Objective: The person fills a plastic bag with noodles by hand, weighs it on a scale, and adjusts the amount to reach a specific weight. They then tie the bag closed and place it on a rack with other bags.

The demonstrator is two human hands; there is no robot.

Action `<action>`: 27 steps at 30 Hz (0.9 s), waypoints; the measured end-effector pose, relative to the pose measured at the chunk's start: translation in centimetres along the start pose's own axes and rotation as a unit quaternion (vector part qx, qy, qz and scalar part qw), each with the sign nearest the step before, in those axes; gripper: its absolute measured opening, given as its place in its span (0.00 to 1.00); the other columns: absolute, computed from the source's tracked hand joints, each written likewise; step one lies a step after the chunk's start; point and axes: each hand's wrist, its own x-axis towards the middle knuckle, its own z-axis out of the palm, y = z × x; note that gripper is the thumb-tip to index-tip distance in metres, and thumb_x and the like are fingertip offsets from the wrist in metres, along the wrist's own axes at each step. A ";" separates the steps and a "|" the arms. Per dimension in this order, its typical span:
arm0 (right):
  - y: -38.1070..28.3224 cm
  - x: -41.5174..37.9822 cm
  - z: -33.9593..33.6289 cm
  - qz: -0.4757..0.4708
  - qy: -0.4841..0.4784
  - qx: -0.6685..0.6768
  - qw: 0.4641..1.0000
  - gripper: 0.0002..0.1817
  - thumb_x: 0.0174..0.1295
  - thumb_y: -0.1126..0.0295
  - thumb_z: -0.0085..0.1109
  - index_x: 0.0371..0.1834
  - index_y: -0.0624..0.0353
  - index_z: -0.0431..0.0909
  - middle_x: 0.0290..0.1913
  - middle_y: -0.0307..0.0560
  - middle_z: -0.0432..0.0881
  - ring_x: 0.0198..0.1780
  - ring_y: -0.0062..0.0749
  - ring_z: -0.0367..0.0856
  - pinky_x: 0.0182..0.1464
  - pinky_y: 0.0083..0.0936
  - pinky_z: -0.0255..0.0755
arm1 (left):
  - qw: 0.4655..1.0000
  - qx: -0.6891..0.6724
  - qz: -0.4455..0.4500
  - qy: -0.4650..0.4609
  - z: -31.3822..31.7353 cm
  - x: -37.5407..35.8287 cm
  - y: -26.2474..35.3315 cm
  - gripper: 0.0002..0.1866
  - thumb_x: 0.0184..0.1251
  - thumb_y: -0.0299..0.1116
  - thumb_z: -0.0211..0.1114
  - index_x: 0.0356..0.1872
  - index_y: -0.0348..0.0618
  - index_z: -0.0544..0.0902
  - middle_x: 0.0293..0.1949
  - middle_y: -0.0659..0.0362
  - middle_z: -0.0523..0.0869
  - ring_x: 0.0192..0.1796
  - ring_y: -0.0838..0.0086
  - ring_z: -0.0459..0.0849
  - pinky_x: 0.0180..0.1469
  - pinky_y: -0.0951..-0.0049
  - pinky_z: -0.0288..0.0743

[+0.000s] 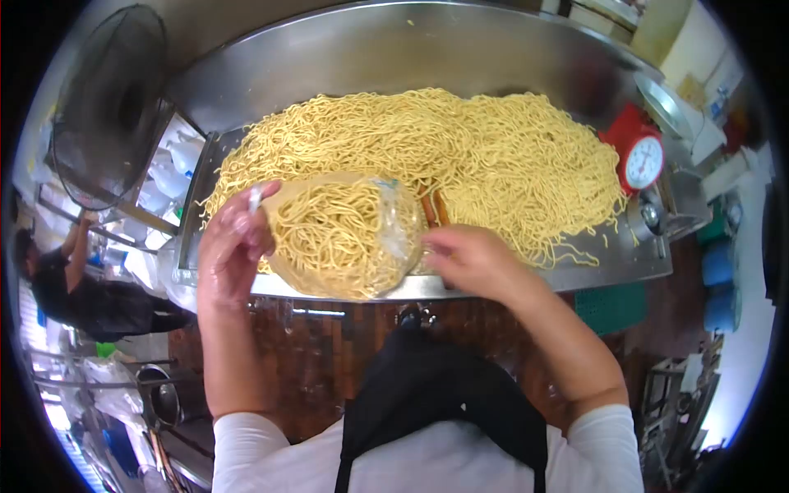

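Note:
A clear plastic bag of yellow noodles [329,238] is held up over the front edge of a metal trough [345,41]. My left hand [234,242] is closed on the bag's left end, and a small white piece shows at its fingertips. At the bag's right edge, my right hand [472,259] has its thumb and fingers pinched together, seemingly on the plastic. Behind the bag, a wide heap of loose yellow noodles [526,164] covers much of the trough's bottom. A narrow orange-brown object [434,205] shows between the bag and the heap.
A red dial scale [641,156] stands at the trough's right end. A large round fan [107,107] is at the upper left. Farther left, another person [74,283] in dark clothes stands near racks. A green crate [612,308] sits below the trough's right side.

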 end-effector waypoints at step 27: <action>-4.1 12.3 -4.7 0.165 -0.290 -0.401 0.854 0.20 0.60 0.53 0.53 0.35 0.57 0.86 0.37 0.52 0.86 0.44 0.47 0.84 0.49 0.41 0.76 | 0.965 -0.221 -0.007 -0.142 -5.6 5.4 -3.9 0.50 0.60 0.58 0.66 0.71 0.30 0.55 0.36 0.55 0.80 0.26 0.77 0.78 0.28 0.84 0.70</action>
